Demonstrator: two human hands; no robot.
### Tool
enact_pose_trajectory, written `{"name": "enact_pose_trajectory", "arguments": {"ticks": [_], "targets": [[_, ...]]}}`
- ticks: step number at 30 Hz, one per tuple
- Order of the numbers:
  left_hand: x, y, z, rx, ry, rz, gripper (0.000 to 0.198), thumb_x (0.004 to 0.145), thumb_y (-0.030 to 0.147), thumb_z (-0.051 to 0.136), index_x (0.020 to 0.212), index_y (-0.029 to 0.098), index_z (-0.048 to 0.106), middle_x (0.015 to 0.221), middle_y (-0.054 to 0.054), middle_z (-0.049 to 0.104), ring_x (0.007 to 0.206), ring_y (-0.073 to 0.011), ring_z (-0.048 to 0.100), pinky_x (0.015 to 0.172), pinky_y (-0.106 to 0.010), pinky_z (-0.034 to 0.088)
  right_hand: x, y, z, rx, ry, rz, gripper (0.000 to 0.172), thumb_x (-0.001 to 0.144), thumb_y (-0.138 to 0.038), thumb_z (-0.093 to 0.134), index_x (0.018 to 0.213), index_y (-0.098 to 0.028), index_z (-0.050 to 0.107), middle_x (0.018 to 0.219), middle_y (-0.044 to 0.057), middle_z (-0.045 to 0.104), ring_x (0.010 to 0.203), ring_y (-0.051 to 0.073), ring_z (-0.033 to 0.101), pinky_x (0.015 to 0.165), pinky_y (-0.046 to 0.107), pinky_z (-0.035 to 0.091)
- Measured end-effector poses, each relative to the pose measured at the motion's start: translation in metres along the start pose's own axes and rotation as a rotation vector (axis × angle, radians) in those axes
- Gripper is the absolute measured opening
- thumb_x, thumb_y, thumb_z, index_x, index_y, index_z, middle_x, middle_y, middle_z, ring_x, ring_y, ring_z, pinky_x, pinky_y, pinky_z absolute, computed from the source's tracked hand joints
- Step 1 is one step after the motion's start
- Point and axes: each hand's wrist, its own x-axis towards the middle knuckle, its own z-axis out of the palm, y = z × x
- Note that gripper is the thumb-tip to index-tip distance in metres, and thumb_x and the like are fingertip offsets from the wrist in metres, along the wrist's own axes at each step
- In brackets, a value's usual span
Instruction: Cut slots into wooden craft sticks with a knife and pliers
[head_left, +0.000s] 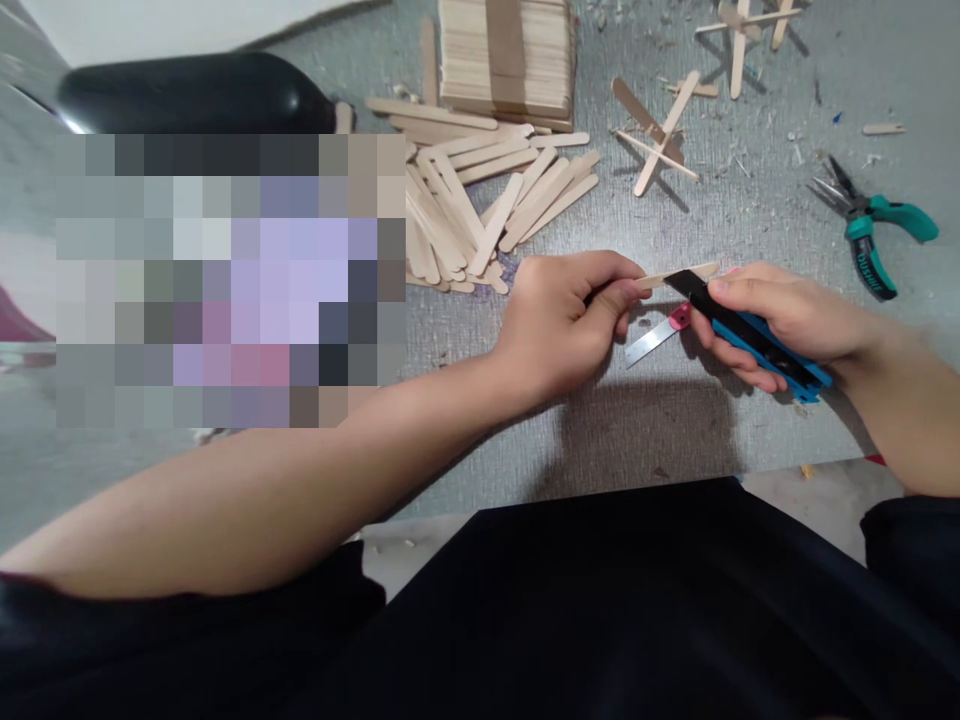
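My left hand (570,315) is closed, pinching one end of a wooden craft stick (651,282) between thumb and fingers. The stick points right, towards my other hand. Wrapped round a blue and black utility knife (761,340) is my right hand (780,310), thumb along its top. The knife's dark front end meets the stick near its middle; whether it cuts in, I cannot tell. Just under the knife, a flat metal strip with a red end (654,342) slants down-left, its red end close to my right fingers.
Loose craft sticks (491,225) lie in a pile beyond my left hand, beside a banded stack of sticks (465,55). Crossed-stick pieces (660,140) stand at the back right. Teal-handled pliers (862,225) lie right. A black rounded object (195,92) sits back left, above a blurred-out area.
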Motion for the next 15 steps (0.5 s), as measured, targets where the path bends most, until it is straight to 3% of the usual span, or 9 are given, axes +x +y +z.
{"name": "enact_pose_trajectory", "arguments": {"ticks": [15], "targets": [[-0.0011,0.0016,0.0008,-0.022,0.005,0.029,0.027,0.113,0.039,0.070,0.101,0.026,0.089,0.068,0.001,0.077,0.064,-0.0196,0.072,0.070,-0.036,0.061,-0.0002,-0.0003,-0.0018,-0.019,-0.003,0.009,0.049,0.120,-0.061,0.062,0.095,-0.021,0.074,0.060,-0.001,0.066,0.040,0.016,0.061,0.038,0.026,0.048]]}}
